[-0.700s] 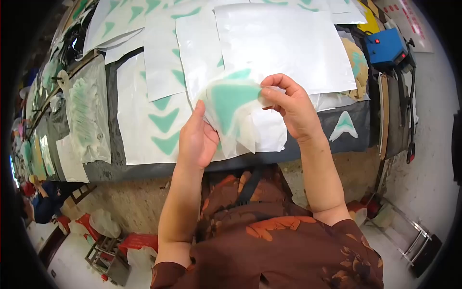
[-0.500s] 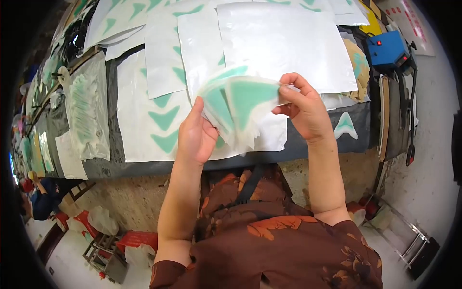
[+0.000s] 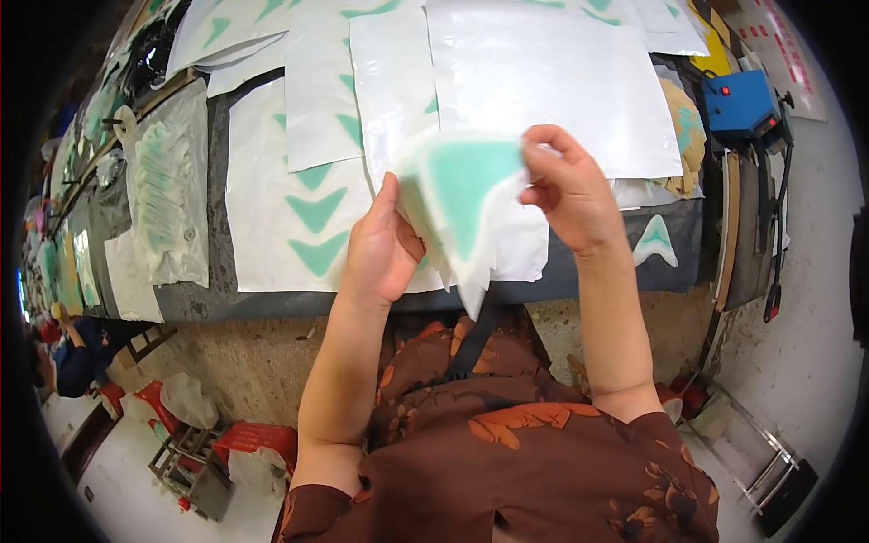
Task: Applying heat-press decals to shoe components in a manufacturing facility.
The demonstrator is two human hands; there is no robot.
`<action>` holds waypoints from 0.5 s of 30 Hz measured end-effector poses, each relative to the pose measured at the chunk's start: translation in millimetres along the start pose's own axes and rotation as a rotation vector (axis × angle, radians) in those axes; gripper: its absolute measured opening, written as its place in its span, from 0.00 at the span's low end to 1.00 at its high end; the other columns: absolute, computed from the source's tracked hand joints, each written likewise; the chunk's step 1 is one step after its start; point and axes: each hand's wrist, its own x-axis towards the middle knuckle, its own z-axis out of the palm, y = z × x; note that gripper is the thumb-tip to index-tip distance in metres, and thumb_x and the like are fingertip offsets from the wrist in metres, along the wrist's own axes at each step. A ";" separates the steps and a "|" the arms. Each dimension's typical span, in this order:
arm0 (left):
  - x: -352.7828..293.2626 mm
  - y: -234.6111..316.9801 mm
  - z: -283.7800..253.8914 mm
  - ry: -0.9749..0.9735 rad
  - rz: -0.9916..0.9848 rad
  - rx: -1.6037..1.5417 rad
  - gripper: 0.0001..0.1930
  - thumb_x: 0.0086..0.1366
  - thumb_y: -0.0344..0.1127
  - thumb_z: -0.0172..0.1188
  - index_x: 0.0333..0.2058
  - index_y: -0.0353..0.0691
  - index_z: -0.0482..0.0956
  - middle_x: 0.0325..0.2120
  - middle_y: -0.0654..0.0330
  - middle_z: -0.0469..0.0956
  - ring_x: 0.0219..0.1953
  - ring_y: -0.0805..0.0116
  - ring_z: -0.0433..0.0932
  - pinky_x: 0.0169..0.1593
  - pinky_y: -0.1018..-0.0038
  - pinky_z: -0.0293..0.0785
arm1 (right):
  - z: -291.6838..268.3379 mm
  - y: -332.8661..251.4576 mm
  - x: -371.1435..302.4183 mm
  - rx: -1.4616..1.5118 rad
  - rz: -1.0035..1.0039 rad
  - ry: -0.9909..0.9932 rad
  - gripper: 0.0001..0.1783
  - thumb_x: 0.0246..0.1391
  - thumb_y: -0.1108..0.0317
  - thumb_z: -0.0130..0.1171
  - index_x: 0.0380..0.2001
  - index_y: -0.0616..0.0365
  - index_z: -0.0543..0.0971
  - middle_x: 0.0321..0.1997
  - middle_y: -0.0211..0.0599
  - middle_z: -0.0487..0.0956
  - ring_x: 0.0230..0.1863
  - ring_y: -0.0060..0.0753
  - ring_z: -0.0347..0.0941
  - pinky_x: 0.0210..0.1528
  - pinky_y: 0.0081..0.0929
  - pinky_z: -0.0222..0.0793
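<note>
My left hand [image 3: 385, 249] is closed around the left edge of a small bundle of thin white pieces with green centres, its thumb pointing up. My right hand [image 3: 572, 190] pinches the upper right corner of the foremost V-shaped piece [image 3: 462, 185] between thumb and fingers. That piece is slightly blurred, and its narrow tip hangs down past the table's front edge. It covers most of the bundle, so I cannot tell how many pieces lie behind. Under my hands is a white sheet [image 3: 258, 208] bearing a column of green chevrons [image 3: 317, 210].
More white sheets [image 3: 552, 90] overlap across the dark-covered table [image 3: 588, 282]. A single green-and-white V piece [image 3: 655, 242] lies at right, near a blue box [image 3: 744, 104] with red lights. Clear bags of pieces [image 3: 170, 199] lie left. A person [image 3: 81, 357] is at far left; red crates [image 3: 258, 443] stand below.
The fanned pieces have drawn together behind the front one, whose tip now hangs lower. My right hand still pinches its corner. The whole view has shifted slightly.
</note>
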 end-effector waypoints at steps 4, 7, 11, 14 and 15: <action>-7.2 17.0 -3.8 -0.016 0.048 -0.044 0.27 0.73 0.50 0.39 0.62 0.35 0.58 0.58 0.56 0.67 0.59 0.65 0.67 0.61 0.67 0.64 | 33.7 19.8 17.2 -0.246 -0.027 -0.003 0.08 0.55 0.68 0.59 0.38 0.55 0.74 0.35 0.27 0.75 0.34 0.17 0.72 0.34 0.21 0.74; -19.6 37.4 -23.2 0.030 0.052 -0.010 0.24 0.72 0.44 0.46 0.60 0.34 0.60 0.56 0.57 0.69 0.57 0.66 0.69 0.60 0.68 0.66 | 58.3 33.5 27.7 -0.319 -0.023 -0.023 0.09 0.55 0.68 0.58 0.39 0.57 0.74 0.35 0.28 0.75 0.35 0.19 0.72 0.34 0.21 0.74; -31.0 61.0 -50.8 0.112 0.147 0.131 0.19 0.63 0.27 0.58 0.53 0.37 0.70 0.48 0.61 0.76 0.50 0.70 0.74 0.54 0.71 0.70 | 95.0 53.5 38.6 -0.449 -0.061 -0.076 0.10 0.57 0.67 0.57 0.41 0.56 0.74 0.39 0.28 0.75 0.38 0.19 0.72 0.37 0.22 0.72; -59.5 104.1 -97.0 0.196 0.175 0.189 0.18 0.63 0.26 0.57 0.52 0.37 0.71 0.47 0.61 0.76 0.48 0.70 0.75 0.53 0.71 0.71 | 114.3 68.1 46.9 -0.476 -0.081 -0.028 0.12 0.56 0.67 0.58 0.43 0.58 0.75 0.40 0.28 0.76 0.40 0.20 0.71 0.41 0.21 0.67; -74.1 120.5 -112.3 0.221 0.174 0.247 0.17 0.63 0.25 0.57 0.51 0.37 0.71 0.46 0.60 0.77 0.48 0.69 0.75 0.53 0.71 0.71 | 119.7 72.0 46.7 -0.466 -0.020 -0.041 0.13 0.56 0.66 0.58 0.43 0.58 0.75 0.39 0.28 0.76 0.40 0.20 0.71 0.41 0.21 0.67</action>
